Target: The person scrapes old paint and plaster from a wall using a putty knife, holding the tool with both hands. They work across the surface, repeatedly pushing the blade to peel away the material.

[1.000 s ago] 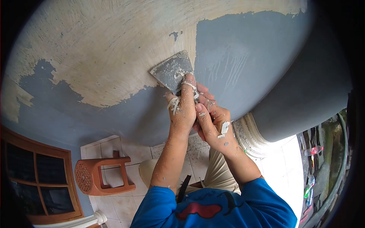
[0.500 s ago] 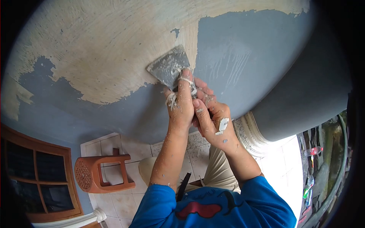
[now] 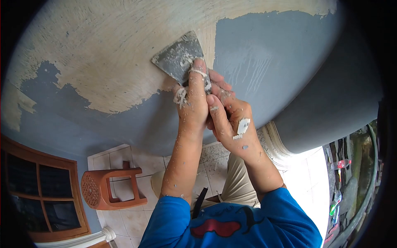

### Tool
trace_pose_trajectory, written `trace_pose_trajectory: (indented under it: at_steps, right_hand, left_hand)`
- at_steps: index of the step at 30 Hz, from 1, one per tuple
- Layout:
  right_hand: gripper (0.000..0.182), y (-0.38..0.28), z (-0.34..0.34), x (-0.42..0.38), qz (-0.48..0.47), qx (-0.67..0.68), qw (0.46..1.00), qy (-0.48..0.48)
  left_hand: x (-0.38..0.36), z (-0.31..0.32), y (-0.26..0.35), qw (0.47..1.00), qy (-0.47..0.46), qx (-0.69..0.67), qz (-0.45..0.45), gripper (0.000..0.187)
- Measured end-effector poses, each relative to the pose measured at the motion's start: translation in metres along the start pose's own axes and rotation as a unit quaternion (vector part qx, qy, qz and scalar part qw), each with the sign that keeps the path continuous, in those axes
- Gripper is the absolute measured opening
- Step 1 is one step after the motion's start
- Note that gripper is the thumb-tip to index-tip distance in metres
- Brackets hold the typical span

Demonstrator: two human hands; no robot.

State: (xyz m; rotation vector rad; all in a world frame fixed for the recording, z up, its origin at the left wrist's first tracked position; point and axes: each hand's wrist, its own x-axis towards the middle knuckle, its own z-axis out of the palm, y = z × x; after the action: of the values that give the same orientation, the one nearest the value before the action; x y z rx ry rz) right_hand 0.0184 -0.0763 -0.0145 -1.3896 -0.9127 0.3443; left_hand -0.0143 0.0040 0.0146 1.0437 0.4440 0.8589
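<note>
Both hands wrap one paint scraper (image 3: pixel 178 57): the left hand (image 3: pixel 193 103) has its grip pinching the blade's base, the right hand (image 3: pixel 231 124) clasped around the handle. The blade lies flat against the ceiling (image 3: pixel 103 53), where bare plaster meets grey paint.

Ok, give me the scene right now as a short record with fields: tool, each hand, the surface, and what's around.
tool: scraper, blade flat against the wall
left hand: gripping the scraper, a finger pressed on the blade
right hand: wrapped around the handle beside the left, flecked with paint
surface: wall, grey paint; bare beige patch left of the blade
around: orange plastic stool on tiled floor, wooden window frame
</note>
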Motion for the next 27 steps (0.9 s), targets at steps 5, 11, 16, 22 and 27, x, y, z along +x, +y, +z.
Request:
trace_pose_trajectory:
  at_steps: [5,11,16,22,27]
  right_hand:
    - [0.028,-0.008,-0.002,-0.004,0.019,0.008,1.0,-0.016]
    - [0.027,0.0,-0.001,0.004,-0.009,0.006,1.0,-0.013]
    - [0.024,0.009,-0.001,0.002,0.009,0.101,0.994,-0.045]
    - [0.027,0.062,-0.011,-0.041,0.113,0.154,0.98,-0.05]
    - [0.031,0.077,-0.022,-0.045,0.119,0.149,0.981,-0.041]
  left_hand:
    - [-0.005,-0.005,-0.006,1.0,-0.006,0.007,0.022,0.045]
    - [0.003,-0.005,-0.005,0.999,-0.009,0.027,0.025,0.047]
    - [0.005,-0.014,-0.013,0.996,-0.055,0.055,0.041,0.042]
    - [-0.013,-0.035,-0.076,0.994,-0.045,0.096,-0.02,0.039]
    - [-0.015,-0.026,-0.089,0.994,-0.036,0.101,-0.024,0.037]
